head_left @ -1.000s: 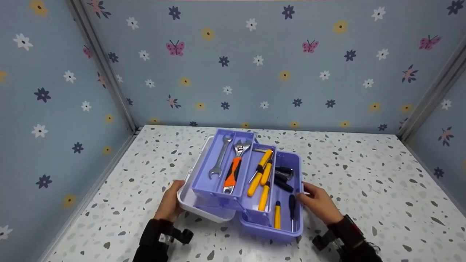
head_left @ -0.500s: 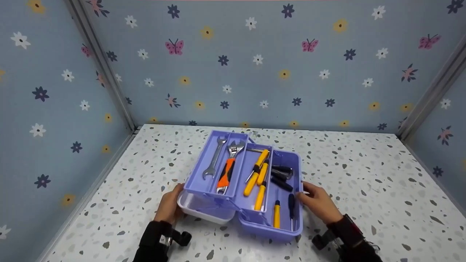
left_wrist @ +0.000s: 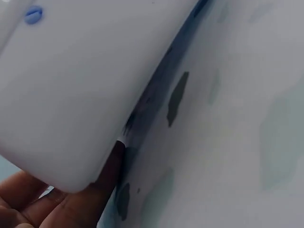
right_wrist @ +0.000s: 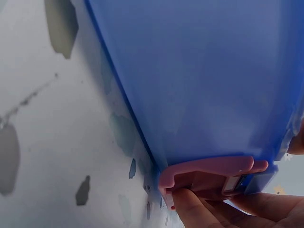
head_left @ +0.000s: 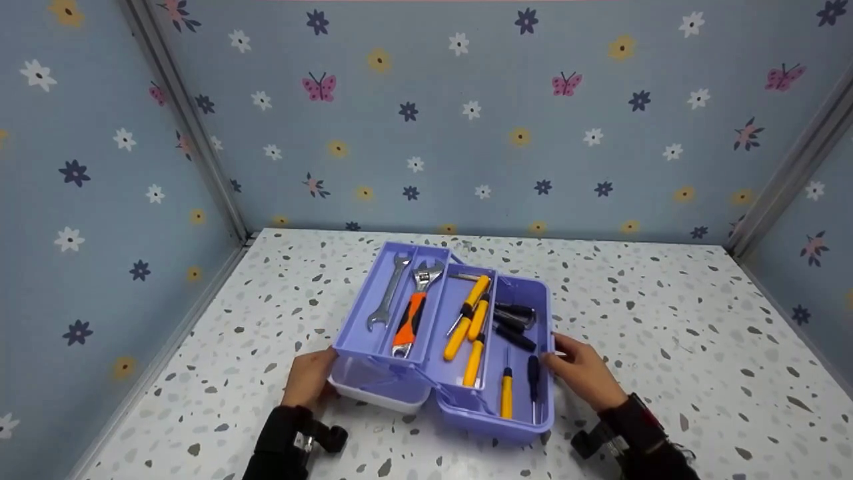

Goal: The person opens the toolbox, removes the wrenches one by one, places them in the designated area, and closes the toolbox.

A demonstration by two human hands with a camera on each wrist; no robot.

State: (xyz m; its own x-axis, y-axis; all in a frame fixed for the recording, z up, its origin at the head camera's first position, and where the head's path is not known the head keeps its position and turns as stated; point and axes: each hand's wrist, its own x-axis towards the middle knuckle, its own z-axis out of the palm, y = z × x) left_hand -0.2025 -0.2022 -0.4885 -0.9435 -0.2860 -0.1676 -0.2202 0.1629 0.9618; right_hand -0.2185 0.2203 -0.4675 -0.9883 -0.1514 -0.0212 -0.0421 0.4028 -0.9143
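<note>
A purple toolbox (head_left: pixel 496 427) stands open on the table, its cantilever trays spread left above the white lid (head_left: pixel 380 393). The upper tray (head_left: pixel 363 310) carries an open-ended wrench (head_left: pixel 388 293) and an orange-handled adjustable wrench (head_left: pixel 412 313). Several yellow-handled tools (head_left: pixel 474 320) lie in the lower tray; black-handled tools (head_left: pixel 514 327) and a yellow screwdriver (head_left: pixel 507 393) lie in the base. My left hand (head_left: pixel 310 378) grips the lid's left edge, one finger beneath it in the left wrist view. My right hand (head_left: pixel 586 372) holds the right wall, thumb at the rim, fingers at a pink latch (right_wrist: pixel 209 168).
A white speckled table (head_left: pixel 666 333) surrounds the toolbox. Blue flower-patterned panels (head_left: pixel 453 133) rise at the back and both sides, joined by metal posts (head_left: pixel 186 120).
The trays have swung left and slightly down, covering more of the lid. My left hand has shifted slightly and turned at the lid's edge; my right hand has stayed in place.
</note>
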